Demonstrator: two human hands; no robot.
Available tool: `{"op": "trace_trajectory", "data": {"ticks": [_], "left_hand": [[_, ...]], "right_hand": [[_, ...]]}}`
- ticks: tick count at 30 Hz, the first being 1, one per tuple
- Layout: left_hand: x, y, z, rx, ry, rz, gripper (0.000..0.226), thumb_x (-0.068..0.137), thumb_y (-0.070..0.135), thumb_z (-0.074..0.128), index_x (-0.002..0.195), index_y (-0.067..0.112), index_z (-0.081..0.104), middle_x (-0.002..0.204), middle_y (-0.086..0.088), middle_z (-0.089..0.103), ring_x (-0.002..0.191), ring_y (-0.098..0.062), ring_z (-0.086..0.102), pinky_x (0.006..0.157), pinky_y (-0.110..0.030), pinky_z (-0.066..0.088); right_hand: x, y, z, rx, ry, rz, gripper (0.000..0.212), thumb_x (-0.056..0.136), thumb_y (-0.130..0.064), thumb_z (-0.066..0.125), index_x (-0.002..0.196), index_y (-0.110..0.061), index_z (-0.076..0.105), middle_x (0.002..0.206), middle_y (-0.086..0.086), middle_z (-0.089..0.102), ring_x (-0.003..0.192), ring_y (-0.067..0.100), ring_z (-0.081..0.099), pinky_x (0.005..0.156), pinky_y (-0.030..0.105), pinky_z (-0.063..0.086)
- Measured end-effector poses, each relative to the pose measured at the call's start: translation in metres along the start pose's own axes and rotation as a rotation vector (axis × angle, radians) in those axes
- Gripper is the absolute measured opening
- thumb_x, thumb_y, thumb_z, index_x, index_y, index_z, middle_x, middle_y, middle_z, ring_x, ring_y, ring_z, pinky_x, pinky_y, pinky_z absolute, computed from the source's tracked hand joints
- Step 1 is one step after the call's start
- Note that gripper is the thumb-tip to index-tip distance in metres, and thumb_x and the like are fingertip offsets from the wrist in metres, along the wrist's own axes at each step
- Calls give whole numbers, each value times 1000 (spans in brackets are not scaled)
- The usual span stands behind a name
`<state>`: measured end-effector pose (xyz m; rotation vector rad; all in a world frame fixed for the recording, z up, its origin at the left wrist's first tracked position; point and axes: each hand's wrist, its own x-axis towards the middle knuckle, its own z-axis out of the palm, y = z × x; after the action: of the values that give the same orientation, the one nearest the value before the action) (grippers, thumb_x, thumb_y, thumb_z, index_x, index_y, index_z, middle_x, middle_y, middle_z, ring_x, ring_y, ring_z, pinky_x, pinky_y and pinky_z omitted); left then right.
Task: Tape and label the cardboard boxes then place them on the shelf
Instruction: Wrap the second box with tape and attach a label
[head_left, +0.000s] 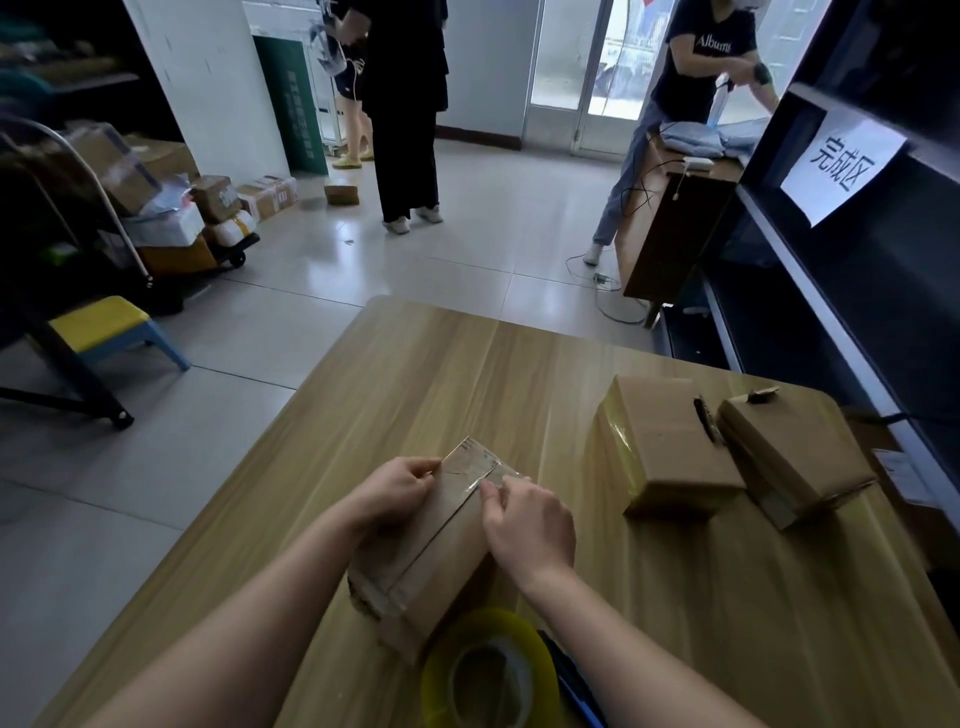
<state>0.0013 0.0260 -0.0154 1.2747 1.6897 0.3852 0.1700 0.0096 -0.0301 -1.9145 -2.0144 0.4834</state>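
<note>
A long cardboard box (431, 561) lies on the wooden table (441, 374) in front of me. My left hand (395, 491) pinches the far left edge of a clear tape strip (475, 467) at the box's far end. My right hand (530, 525) pinches the same strip from the right, resting on the box top. A yellowish tape roll (491, 670) lies at the near table edge, below the box. Two more cardboard boxes, one (670, 447) beside the other (795, 457), sit on the right of the table.
A dark metal shelf (810, 270) with a white paper sign (841, 166) stands to the right. Two people stand on the tiled floor beyond, one (405, 104) in black, one (691, 78) at a desk. A trolley (171, 218) of parcels and a yellow stool (104, 322) are left.
</note>
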Motion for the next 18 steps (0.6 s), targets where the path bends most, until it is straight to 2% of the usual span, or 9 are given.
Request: {"op": "trace_trajectory", "data": {"ticks": [2,5,7,9,11,12,14,16,18], "left_hand": [[1,1,1,-76,0,23,34,102,18,44,133,22,57,114,4,64,97,-10,64,88,-25,53],[-1,9,2,-121,-1,98,29,101,23,49,128,22,61,109,4,66,84,2,61,69,-10,49],[0,11,7,-52,4,136,29,99,28,52,125,25,64,116,4,67,95,-3,62,83,-17,49],[3,9,16,58,46,164,30,95,36,53,121,31,67,127,9,64,116,-9,58,104,-35,43],[5,7,26,254,89,204,33,94,38,49,123,35,65,135,14,56,129,-11,48,110,-45,33],[4,7,31,353,111,224,34,96,35,47,126,36,62,138,15,53,132,-11,44,109,-45,32],[3,5,38,476,165,278,35,98,31,46,130,37,59,137,16,51,131,-10,42,105,-37,33],[4,0,42,514,203,343,35,97,31,49,129,39,59,131,14,52,126,-11,46,98,-31,37],[7,-5,45,525,218,366,34,95,34,51,127,41,60,128,12,52,123,-12,48,97,-29,38]], "right_hand": [[3,-4,1,143,-22,107,47,99,-52,38,114,-16,63,116,6,65,106,26,61,87,33,48],[13,3,9,425,-92,312,60,95,-59,41,134,-16,53,130,6,59,119,26,55,101,40,46],[18,8,14,650,-116,424,68,89,-66,46,136,-17,50,131,6,58,120,28,54,103,47,45],[18,9,17,815,-137,507,80,76,-76,51,132,-19,51,126,6,58,116,28,55,103,47,46],[21,11,22,882,-157,568,97,54,-84,55,128,-20,51,123,6,57,114,27,56,102,46,46],[22,12,25,907,-186,592,101,51,-83,57,129,-20,49,124,6,57,115,27,56,102,46,47],[26,17,31,952,-258,628,90,67,-70,65,136,-17,43,128,9,57,115,28,58,100,47,49],[29,21,37,1019,-305,634,63,87,-49,64,136,-15,46,126,10,61,111,29,61,96,47,52],[31,22,46,989,-322,603,55,89,-48,57,136,-20,49,125,8,62,111,28,62,96,47,52]]}}
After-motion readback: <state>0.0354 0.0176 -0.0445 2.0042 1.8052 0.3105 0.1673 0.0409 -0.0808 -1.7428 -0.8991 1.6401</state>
